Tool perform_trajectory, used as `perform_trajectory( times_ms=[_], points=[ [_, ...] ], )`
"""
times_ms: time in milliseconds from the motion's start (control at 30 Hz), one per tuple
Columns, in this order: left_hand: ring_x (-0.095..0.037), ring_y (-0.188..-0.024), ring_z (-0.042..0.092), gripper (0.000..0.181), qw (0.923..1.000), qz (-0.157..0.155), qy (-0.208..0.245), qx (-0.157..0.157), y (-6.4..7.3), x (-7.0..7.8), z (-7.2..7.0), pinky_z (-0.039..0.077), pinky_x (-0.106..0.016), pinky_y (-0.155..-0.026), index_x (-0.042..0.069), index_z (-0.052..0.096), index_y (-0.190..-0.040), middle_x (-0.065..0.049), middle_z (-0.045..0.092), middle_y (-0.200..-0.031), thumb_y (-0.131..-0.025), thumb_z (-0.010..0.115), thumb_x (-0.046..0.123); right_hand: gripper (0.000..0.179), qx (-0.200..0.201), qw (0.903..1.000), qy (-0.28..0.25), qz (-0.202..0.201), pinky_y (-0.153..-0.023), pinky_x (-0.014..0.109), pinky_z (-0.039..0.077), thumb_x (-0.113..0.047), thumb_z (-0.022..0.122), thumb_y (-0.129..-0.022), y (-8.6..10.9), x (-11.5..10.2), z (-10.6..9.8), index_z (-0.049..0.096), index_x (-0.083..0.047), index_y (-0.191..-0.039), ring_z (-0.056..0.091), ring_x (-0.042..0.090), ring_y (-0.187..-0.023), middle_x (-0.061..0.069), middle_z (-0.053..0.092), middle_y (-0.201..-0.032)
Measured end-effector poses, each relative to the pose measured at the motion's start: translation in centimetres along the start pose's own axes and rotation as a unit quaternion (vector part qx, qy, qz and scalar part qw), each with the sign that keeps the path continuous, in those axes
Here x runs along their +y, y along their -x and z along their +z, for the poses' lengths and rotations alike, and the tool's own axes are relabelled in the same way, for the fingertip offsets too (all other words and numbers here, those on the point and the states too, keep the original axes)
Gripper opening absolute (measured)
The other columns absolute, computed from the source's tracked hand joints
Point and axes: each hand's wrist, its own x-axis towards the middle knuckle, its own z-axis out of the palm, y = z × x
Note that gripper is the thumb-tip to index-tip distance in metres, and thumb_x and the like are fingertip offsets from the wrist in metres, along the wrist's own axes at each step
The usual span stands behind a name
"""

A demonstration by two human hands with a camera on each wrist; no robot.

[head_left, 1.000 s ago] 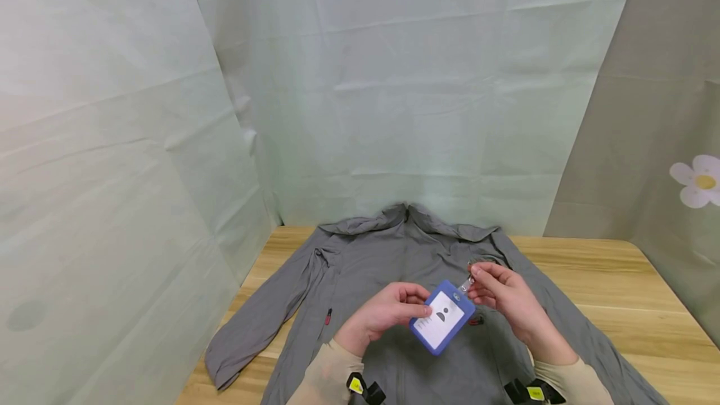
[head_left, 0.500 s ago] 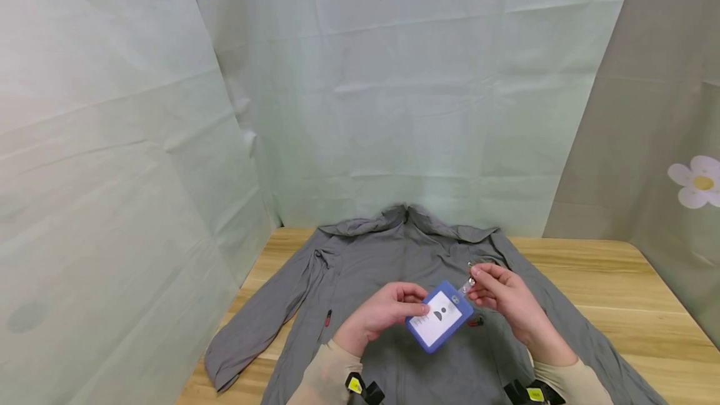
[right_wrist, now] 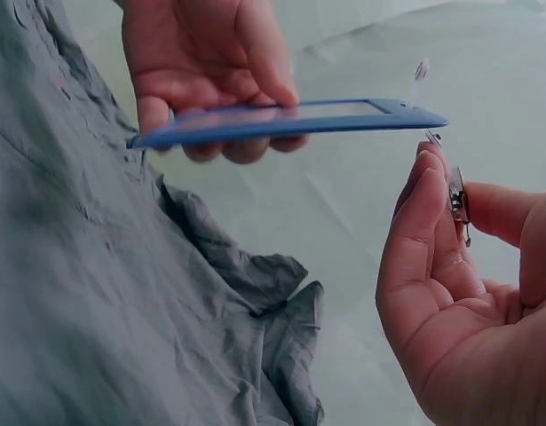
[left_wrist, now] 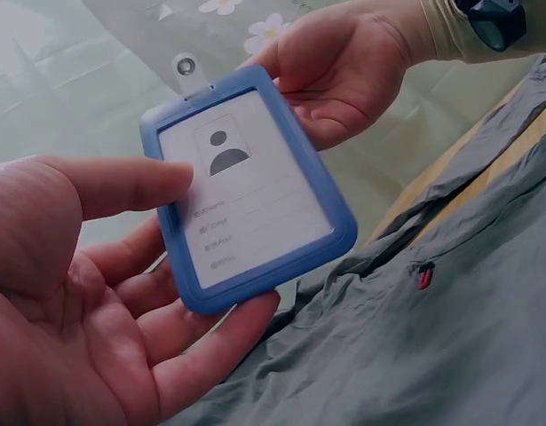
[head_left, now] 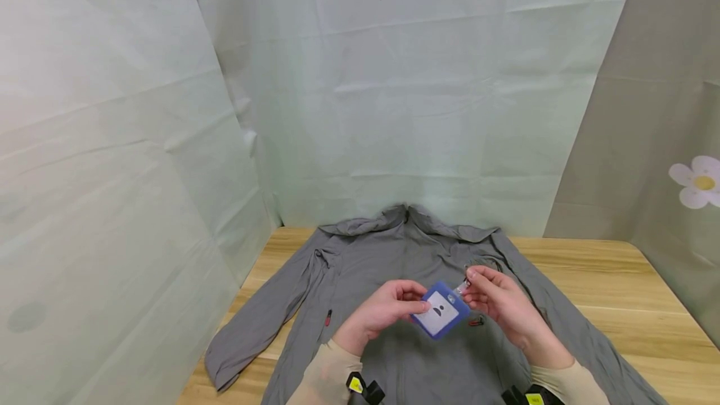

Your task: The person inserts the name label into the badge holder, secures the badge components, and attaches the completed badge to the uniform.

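A blue-framed ID badge holder, with a white card showing a figure icon and lines of text, is held above a grey jacket. My left hand grips its left side, thumb on the front and fingers underneath. My right hand pinches a small metal clip between thumb and fingers, just off the holder's top end. A clear strap with a snap button sticks up from the holder's slot. In the right wrist view the holder appears nearly edge-on.
The jacket lies spread on a wooden table, collar at the far side, sleeves out to both sides. Red zipper pulls show on its front. Pale cloth curtains hang behind and at the sides.
The badge holder has tilted flatter, its lower end rising, so its face looks shorter in the head view. My right hand has shifted slightly left and down, still pinching the clip.
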Motion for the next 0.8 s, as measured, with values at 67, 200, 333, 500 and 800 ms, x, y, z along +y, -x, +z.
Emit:
perform_trajectory(
  times_ms=[67, 200, 333, 500, 800],
  points=[
    [-0.013, -0.091, 0.071, 0.027, 1.0000, 0.003, 0.003, 0.009, -0.04, -0.05, -0.06, 0.063, -0.042, -0.086, -0.007, 0.070, -0.124, -0.004, 0.076, -0.103, -0.102, 0.071, 0.008, 0.019, -0.004, 1.0000, -0.004, 0.001, -0.077, 0.025, 0.061, -0.027, 0.057, -0.114, 0.12, -0.11, 0.12, 0.061, -0.009, -0.119, 0.070, 0.012, -0.086, 0.002, 0.071, -0.095],
    [-0.016, -0.093, 0.071, 0.025, 0.9993, 0.009, 0.011, 0.034, -0.09, -0.15, -0.15, 0.062, -0.041, -0.090, -0.006, 0.072, -0.122, -0.005, 0.075, -0.104, -0.102, 0.073, 0.009, 0.019, -0.008, 0.9999, -0.006, 0.003, -0.078, 0.025, 0.061, -0.027, 0.057, -0.114, 0.37, -0.30, 0.39, 0.061, -0.010, -0.119, 0.070, 0.012, -0.087, 0.002, 0.071, -0.097],
    [-0.015, -0.095, 0.070, 0.025, 0.9979, 0.024, 0.014, 0.058, -0.02, 0.00, -0.09, 0.060, -0.034, -0.089, -0.005, 0.072, -0.121, -0.005, 0.076, -0.107, -0.101, 0.074, 0.009, 0.018, -0.009, 0.9999, -0.006, 0.000, -0.079, 0.025, 0.061, -0.026, 0.056, -0.114, 0.54, -0.43, 0.65, 0.061, -0.010, -0.119, 0.070, 0.012, -0.087, 0.001, 0.071, -0.096],
    [-0.015, -0.101, 0.071, 0.026, 0.9961, 0.048, 0.014, 0.073, -0.01, 0.14, -0.06, 0.057, -0.030, -0.092, -0.006, 0.072, -0.123, -0.009, 0.077, -0.115, -0.102, 0.074, 0.008, 0.017, -0.003, 1.0000, -0.003, -0.007, -0.079, 0.026, 0.061, -0.025, 0.057, -0.114, 0.58, -0.52, 0.83, 0.062, -0.010, -0.117, 0.071, 0.012, -0.087, 0.001, 0.072, -0.096],
    [-0.022, -0.120, 0.066, 0.028, 0.9892, 0.104, -0.012, 0.103, 0.03, 0.45, 0.15, 0.056, -0.034, -0.098, 0.002, 0.073, -0.126, -0.012, 0.073, -0.125, -0.100, 0.077, 0.013, 0.012, -0.004, 0.9998, -0.008, -0.016, -0.082, 0.027, 0.062, -0.023, 0.059, -0.113, 0.54, -0.37, 0.94, 0.062, -0.012, -0.114, 0.073, 0.012, -0.089, 0.000, 0.074, -0.098]
  ],
)
